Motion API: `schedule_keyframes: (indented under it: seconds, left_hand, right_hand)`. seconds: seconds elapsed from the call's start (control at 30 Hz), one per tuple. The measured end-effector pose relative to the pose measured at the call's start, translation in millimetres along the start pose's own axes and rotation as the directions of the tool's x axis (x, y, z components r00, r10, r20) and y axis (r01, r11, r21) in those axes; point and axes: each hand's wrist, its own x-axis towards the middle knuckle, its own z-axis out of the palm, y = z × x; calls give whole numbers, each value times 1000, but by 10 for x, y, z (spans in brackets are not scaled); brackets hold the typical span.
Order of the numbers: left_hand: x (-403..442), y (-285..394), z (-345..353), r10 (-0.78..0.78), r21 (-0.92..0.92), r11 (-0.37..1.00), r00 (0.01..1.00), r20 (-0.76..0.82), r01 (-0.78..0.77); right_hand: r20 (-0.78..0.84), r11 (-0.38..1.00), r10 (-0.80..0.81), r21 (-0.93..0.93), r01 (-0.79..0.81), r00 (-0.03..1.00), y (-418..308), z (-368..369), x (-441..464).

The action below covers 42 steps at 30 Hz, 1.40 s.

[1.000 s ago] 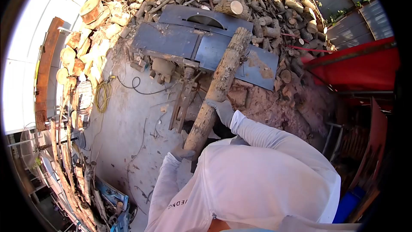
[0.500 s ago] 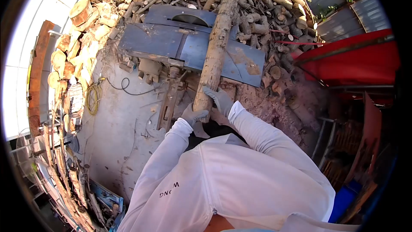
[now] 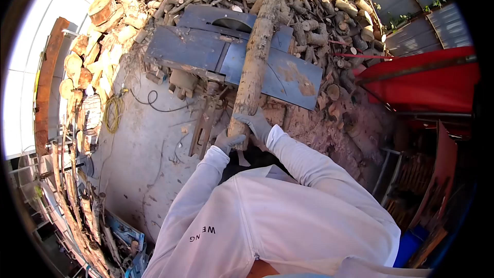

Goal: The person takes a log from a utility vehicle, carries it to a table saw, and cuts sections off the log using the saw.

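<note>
A long, thick log (image 3: 253, 67) with rough bark lies over the blue metal table of a saw (image 3: 190, 46), its near end sticking out past the table's front edge toward my body. Both hands wear grey gloves. My left hand (image 3: 228, 141) wraps the near end of the log from the left and below. Higher up on the right side, my right hand (image 3: 256, 123) grips it with fingers over the top. Just left of the log's far part, the round saw blade (image 3: 231, 24) rises through a slot in the table.
A big heap of cut firewood (image 3: 314, 31) lies behind the saw. Stacked split logs (image 3: 77, 69) line the left wall, near a coiled yellow cable (image 3: 113, 114). Long branches (image 3: 77, 211) stand at lower left. On the right hangs a red sheet (image 3: 422, 82). Sawdust (image 3: 319, 139) covers the ground.
The log has slid a little toward my body, its far end now lower in view. Both hands moved back with it, still holding on. The view has shifted slightly.
</note>
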Motion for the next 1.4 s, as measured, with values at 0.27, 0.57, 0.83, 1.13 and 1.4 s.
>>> schedule_keyframes:
  seconds: [0.27, 0.57, 0.83, 1.13, 1.4]
  left_hand:
    - [-10, -6, -137, -63, -86, 994, 998, 7, 64]
    - [-30, 123, -323, -97, -244, 962, 990, 106, 121]
    - [80, -6, -621, -89, -367, 913, 966, 244, 177]
    - [-46, 168, -651, -123, -361, 908, 960, 251, 211]
    - [-43, 437, -738, -129, -132, 976, 944, 305, 176]
  right_hand:
    - [-219, 961, -3, -270, -58, 976, 285, 8, 229]
    - [-397, 850, 8, -481, -215, 918, 239, 275, 317]
    - [-454, 750, 20, -582, -314, 891, 166, 510, 297]
    - [-113, 985, 150, 101, -139, 982, 329, 353, 311]
    - [-108, 991, 129, -11, -131, 986, 220, 493, 350]
